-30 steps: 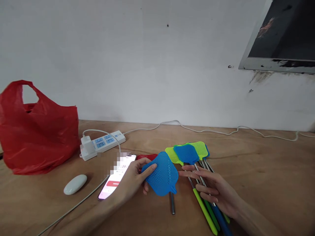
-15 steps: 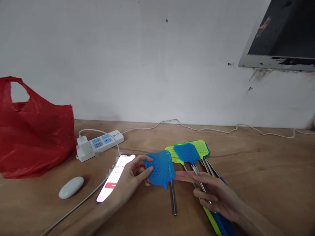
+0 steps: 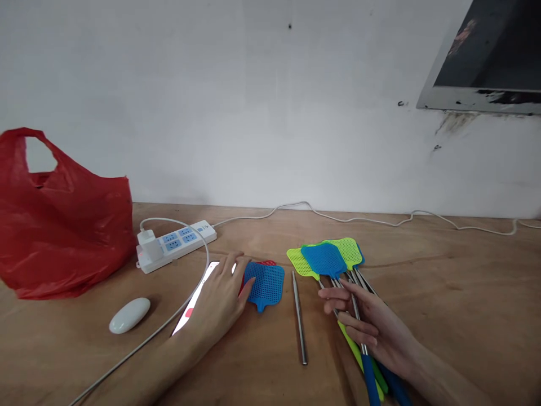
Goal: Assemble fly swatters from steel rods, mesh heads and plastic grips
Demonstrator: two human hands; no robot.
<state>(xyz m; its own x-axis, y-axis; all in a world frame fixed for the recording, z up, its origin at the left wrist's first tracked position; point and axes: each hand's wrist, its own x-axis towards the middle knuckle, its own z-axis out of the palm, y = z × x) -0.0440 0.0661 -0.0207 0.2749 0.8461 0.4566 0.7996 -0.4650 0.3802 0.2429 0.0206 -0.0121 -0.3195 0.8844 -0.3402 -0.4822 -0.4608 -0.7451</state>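
On the wooden table (image 3: 456, 299), a loose blue swatter head (image 3: 269, 287) lies just to the right of the left hand (image 3: 220, 290), partly over a red swatter head (image 3: 268, 263). That hand is open, fingers spread above a phone (image 3: 190, 312), the thumb tip overlapping the blue head's left edge; whether it presses there, I cannot tell. The blue head's short neck points toward the table's near edge, its long axis running near to far. Right of it, well apart from both hands, a bare metal rod (image 3: 299, 321) lies nearly the same way, its near end a little farther right. The right hand (image 3: 376, 327) is half curled about a shaft (image 3: 355, 307) in a pile of swatters (image 3: 324, 259); how firmly, I cannot tell. Their heads point toward the table's far edge, handles slanting toward its near right corner.
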